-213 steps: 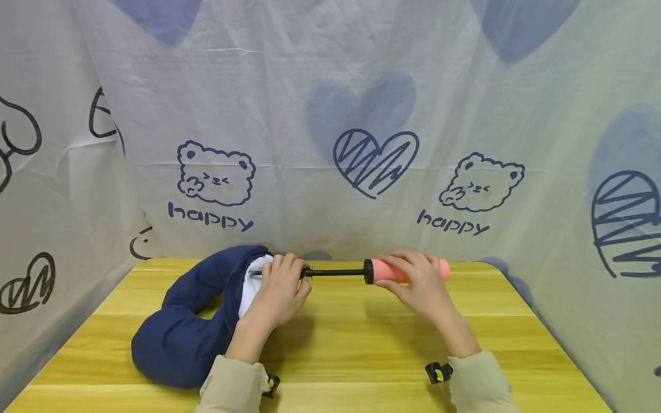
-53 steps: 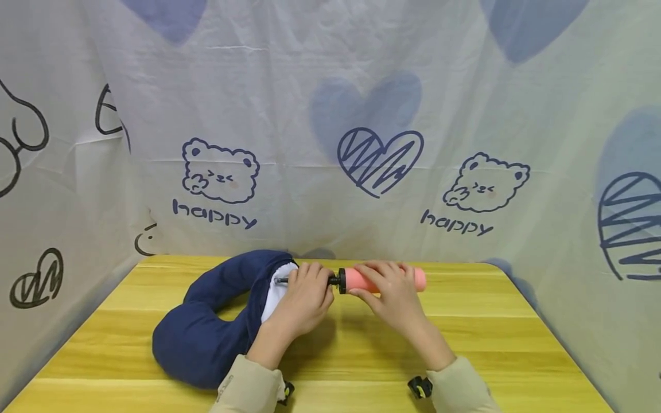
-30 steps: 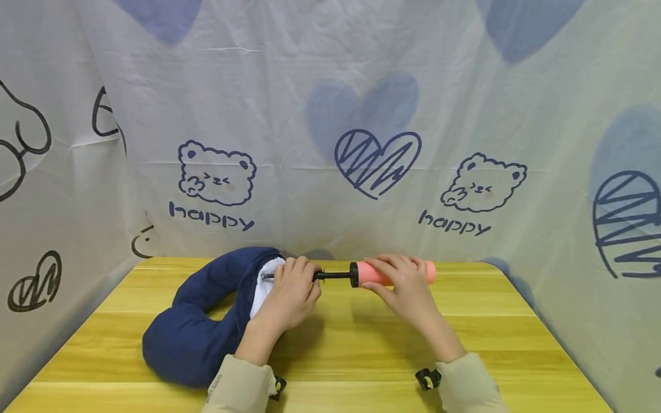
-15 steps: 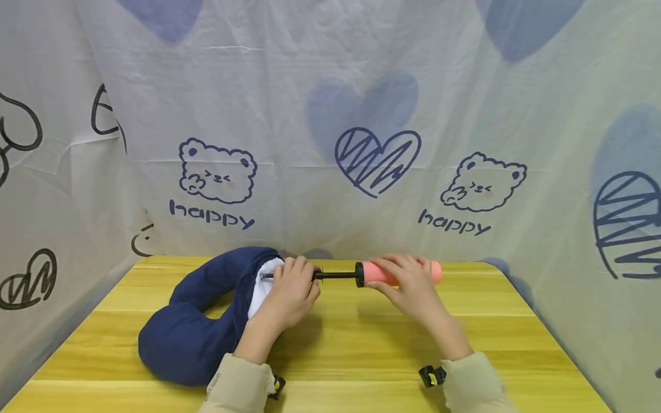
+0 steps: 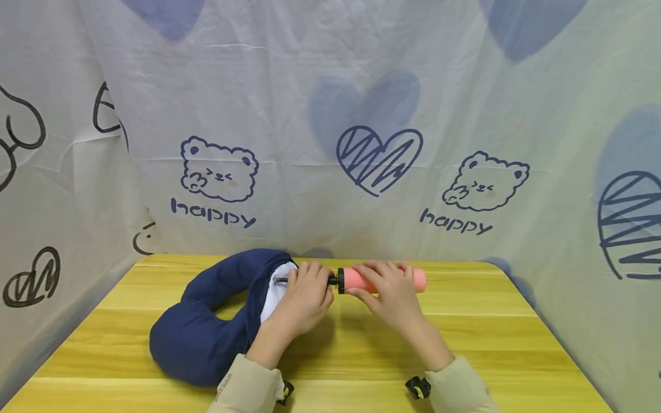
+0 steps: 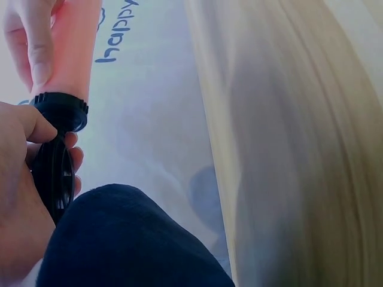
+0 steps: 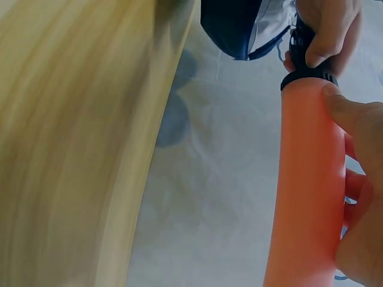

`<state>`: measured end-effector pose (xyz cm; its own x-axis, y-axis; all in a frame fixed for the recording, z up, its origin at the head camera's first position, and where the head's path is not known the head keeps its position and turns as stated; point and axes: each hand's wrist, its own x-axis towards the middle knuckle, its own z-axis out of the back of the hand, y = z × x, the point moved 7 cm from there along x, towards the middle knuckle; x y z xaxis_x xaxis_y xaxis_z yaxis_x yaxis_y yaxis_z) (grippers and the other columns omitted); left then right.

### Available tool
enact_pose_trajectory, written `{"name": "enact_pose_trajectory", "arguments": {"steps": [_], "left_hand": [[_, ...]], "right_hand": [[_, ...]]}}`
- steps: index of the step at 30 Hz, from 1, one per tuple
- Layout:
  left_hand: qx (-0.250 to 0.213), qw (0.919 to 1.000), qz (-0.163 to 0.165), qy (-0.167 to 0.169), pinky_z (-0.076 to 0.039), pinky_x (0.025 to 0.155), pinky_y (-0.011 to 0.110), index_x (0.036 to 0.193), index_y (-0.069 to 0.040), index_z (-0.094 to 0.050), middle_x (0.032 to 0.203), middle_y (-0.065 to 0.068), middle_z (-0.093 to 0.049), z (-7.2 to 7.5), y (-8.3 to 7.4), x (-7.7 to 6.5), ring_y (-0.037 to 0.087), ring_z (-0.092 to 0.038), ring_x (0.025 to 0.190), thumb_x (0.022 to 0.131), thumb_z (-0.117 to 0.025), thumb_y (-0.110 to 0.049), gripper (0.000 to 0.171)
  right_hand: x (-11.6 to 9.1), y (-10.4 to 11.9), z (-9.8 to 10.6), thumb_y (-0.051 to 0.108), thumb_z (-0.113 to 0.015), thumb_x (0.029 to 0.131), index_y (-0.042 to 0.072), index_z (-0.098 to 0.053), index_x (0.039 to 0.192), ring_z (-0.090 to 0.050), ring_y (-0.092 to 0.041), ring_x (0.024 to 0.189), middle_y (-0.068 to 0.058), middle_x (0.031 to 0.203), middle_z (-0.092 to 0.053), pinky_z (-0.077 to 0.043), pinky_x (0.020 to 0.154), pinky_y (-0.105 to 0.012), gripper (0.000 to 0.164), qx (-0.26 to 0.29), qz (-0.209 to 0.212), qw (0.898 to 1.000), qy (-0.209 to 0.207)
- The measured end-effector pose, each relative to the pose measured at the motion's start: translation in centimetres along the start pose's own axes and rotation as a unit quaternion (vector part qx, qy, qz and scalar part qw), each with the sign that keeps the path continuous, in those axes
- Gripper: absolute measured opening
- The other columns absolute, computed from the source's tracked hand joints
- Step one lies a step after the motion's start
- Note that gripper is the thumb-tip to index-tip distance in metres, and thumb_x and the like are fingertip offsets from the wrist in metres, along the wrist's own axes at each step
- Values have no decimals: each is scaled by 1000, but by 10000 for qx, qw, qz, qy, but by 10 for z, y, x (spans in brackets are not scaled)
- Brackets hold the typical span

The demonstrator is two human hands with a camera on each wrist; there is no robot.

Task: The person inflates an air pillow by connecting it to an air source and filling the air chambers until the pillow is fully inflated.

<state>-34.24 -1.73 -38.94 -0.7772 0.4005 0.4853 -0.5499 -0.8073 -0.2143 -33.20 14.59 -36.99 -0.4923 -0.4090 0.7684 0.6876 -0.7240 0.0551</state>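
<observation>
A pink hand pump with a black end cap lies level across the head view. My right hand grips its pink barrel, thumb near the cap in the right wrist view. With my left hand I hold the pump's black handle, fingers curled round it. The rod is pushed in, so handle and cap sit close together. A thin nozzle runs from the handle to the white lining of a navy U-shaped neck pillow, whose cover is pulled back at that end.
Both hands work above a yellow wood-grain table. Behind it hangs a pale curtain printed with hearts and bears, and similar cloth closes off both sides. A black camera mount sits at the right wrist.
The barrel was drawn out to the right half a second ago; my right hand has since pushed it left against the handle. My left hand and the pillow have shifted slightly right.
</observation>
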Motion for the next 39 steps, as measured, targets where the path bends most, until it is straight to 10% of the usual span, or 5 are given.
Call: {"name": "enact_pose_trajectory", "arguments": {"steps": [39], "left_hand": [[-123, 9981, 511, -321, -30, 94, 50, 122, -3, -64, 115, 9, -55, 28, 36, -3, 30, -43, 106, 102, -53, -13, 25]], "right_hand": [[-3, -59, 25, 27, -88, 83, 12, -73, 130, -59, -34, 122, -9, 126, -69, -26, 107, -62, 52, 348, -898, 9943, 456]]}}
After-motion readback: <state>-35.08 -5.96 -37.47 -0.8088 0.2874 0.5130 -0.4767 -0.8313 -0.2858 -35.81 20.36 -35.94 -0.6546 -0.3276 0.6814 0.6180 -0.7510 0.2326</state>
